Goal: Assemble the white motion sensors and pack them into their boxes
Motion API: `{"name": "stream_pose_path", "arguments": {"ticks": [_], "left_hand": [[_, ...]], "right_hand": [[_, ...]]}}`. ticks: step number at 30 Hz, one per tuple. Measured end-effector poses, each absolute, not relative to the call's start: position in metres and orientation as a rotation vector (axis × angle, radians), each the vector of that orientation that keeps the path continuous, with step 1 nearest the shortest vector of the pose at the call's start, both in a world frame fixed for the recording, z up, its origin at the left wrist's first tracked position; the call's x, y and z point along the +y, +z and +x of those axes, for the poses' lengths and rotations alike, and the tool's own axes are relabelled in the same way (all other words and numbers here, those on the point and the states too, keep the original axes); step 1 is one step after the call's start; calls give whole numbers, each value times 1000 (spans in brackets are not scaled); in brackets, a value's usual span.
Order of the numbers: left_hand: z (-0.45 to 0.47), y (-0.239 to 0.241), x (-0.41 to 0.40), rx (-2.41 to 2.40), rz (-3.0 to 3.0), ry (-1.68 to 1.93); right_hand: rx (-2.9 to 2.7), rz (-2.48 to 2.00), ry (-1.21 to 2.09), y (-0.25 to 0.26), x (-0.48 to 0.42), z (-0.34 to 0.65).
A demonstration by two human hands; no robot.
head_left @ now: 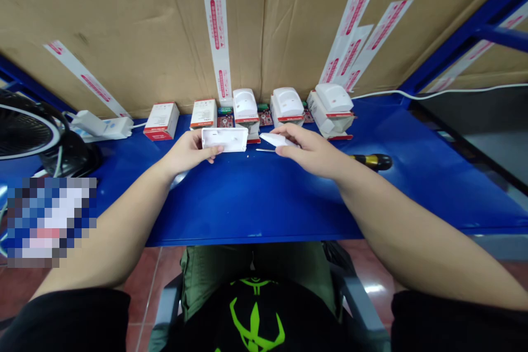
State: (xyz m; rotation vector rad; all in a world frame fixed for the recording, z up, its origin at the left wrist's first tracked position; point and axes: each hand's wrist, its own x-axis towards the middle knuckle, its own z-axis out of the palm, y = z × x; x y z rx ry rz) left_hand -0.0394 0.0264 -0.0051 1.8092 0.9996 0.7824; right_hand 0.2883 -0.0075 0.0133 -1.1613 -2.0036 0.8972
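Note:
My left hand (190, 153) is closed on a white plastic housing half (225, 141), its hollow side facing me. In my right hand (307, 148) is a white plastic cover (277, 140), tilted and seen nearly edge-on. The two parts are held apart, a little above the blue table. Below my right hand and forearm lies a screwdriver (373, 162) with a black and yellow handle; its thin shaft shows left of the fingers. A few tiny bits lie on the table between my hands.
Red and white boxes (161, 120) stand along the back; white motion detectors (287, 101) rest on three of them. Red circuit boards (265, 117) lie between. At left are a black fan (53, 143) and a power strip (103, 127). Cardboard (165, 27) closes off the back.

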Motion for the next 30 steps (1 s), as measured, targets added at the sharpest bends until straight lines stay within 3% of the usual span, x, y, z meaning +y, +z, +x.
{"name": "stream_pose_path", "arguments": {"ticks": [8, 12, 20, 25, 30], "left_hand": [[-30, 8, 3, 827, 1867, 405], [-10, 8, -12, 1028, 2274, 368], [6, 17, -22, 1333, 2644, 42], [2, 15, -21, 1361, 2649, 154], [-12, 18, -2, 1568, 2755, 447]], "right_hand": [[-2158, -1230, 681, 10, -6, 297], [-2231, -1208, 500, 10, -7, 300], [-2611, -1277, 678, 38, -19, 314], [-2703, -1465, 649, 40, -22, 315], [-2689, -1372, 586, 36, -20, 313]]}}
